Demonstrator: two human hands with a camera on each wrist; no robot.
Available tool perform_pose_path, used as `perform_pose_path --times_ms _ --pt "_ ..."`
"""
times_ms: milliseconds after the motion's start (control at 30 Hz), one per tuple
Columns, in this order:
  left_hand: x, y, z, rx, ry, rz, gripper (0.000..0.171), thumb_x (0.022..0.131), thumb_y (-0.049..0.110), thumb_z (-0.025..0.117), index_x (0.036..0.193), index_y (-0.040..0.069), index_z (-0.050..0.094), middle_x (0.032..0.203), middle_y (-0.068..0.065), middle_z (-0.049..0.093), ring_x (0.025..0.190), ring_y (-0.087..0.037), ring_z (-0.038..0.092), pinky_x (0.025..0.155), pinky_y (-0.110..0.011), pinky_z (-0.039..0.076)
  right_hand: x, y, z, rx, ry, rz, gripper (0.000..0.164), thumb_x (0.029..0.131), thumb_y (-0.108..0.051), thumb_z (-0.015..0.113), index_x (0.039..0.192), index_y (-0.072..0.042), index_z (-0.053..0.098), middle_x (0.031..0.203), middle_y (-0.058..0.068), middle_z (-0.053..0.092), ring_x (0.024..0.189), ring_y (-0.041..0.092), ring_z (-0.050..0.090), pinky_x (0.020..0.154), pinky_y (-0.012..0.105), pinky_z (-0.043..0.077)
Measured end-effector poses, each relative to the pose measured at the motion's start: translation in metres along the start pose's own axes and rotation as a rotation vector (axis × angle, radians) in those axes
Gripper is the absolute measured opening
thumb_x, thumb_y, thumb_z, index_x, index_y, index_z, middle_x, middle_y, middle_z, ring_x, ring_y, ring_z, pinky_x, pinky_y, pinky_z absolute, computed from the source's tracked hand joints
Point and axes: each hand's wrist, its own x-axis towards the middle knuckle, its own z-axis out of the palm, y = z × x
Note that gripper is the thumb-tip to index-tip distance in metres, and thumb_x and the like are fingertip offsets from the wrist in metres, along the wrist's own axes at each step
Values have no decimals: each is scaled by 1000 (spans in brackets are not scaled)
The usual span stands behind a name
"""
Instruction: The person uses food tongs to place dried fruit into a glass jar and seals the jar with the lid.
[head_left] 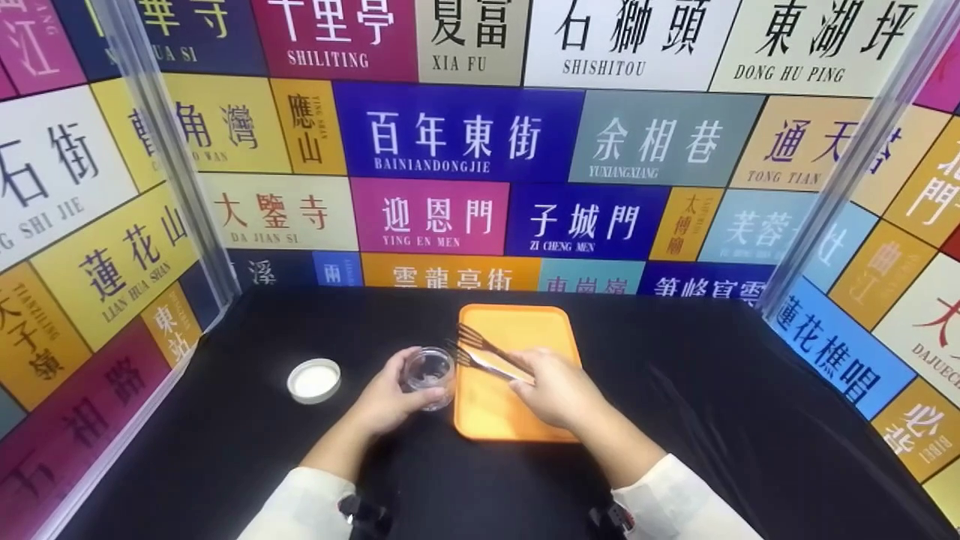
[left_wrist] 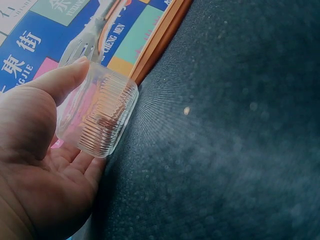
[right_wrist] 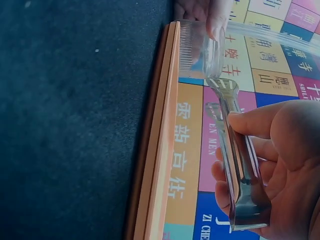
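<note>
My left hand (head_left: 386,397) grips a small clear jar (head_left: 429,369), thumb on the near side and fingers round the far side. It has no lid on, and its ribbed lower wall shows in the left wrist view. Metal tongs (right_wrist: 243,150) with fork-like tips are held in my right hand (head_left: 559,386), thumb on one arm and fingers behind the other. Their tips are apart, over the left part of an orange tray (head_left: 495,416) and right by the jar's rim. Whether anything lies in the jar, I cannot tell.
A round white lid (head_left: 315,380) lies on the black cloth (head_left: 247,450) left of my left hand. In the left wrist view a tiny pale speck (left_wrist: 187,110) shows on the cloth. Behind the table stands a wall of colourful sign panels (head_left: 457,135).
</note>
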Motion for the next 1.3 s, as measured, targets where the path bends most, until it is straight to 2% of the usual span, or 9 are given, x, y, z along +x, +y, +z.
perform_pose_path --times_ms 267,500,633,733,833,933,1000,1200,1300 --pt "0 -2 0 4 3 8 94 84 34 93 160 8 44 158 -19 57 148 -39 54 128 -57 38 9 -10 -3 -37 -62 33 40 100 -29 77 139 -22 72 138 6 72 131 28 67 114 53 53" --pt "0 -4 0 13 11 9 94 83 35 94 159 10 45 157 -19 58 147 -39 54 128 -58 37 20 -20 -6 -89 -127 22 41 99 -26 76 140 -22 72 140 5 73 134 29 67 116 52 52" --pt "0 -3 0 19 7 10 93 83 36 94 159 10 46 157 -18 58 148 -39 54 129 -58 37 27 -24 -9 -120 -153 7 38 98 -23 76 136 -21 74 136 5 75 129 29 69 113 51 54" --pt "0 -1 0 24 6 13 94 83 36 94 159 10 45 157 -19 58 148 -39 53 129 -58 37 32 -28 -10 -144 -164 -18 34 97 -21 76 131 -20 77 129 5 78 119 29 71 107 49 56" --pt "0 -1 0 28 7 5 94 83 37 94 159 11 45 157 -19 57 148 -40 53 129 -59 36 36 -31 -9 -171 -173 -47 22 95 -17 75 116 -18 81 111 3 81 99 27 71 92 45 59" --pt "-1 1 -1 26 5 -13 95 83 39 94 160 12 45 159 -18 56 149 -40 52 129 -60 35 40 -35 -8 -197 -187 -64 10 93 -14 72 96 -19 79 89 1 75 79 25 63 73 41 53" --pt "-1 1 -1 26 4 -18 96 83 39 94 160 12 45 159 -18 56 149 -40 52 129 -60 35 42 -39 -7 -214 -197 -62 11 92 -11 70 87 -20 76 80 0 70 73 25 60 68 39 49" --pt "0 1 -1 8 0 0 95 83 37 94 160 11 44 158 -19 57 148 -40 53 129 -60 35 46 -50 -8 -248 -229 2 17 90 -5 68 97 -17 78 85 1 69 77 26 61 71 38 49" --pt "0 0 -1 5 1 2 95 83 38 94 160 11 45 158 -18 57 148 -39 53 129 -59 36 47 -56 -11 -287 -230 8 21 87 -1 67 95 -16 78 84 3 70 76 27 61 70 38 50"
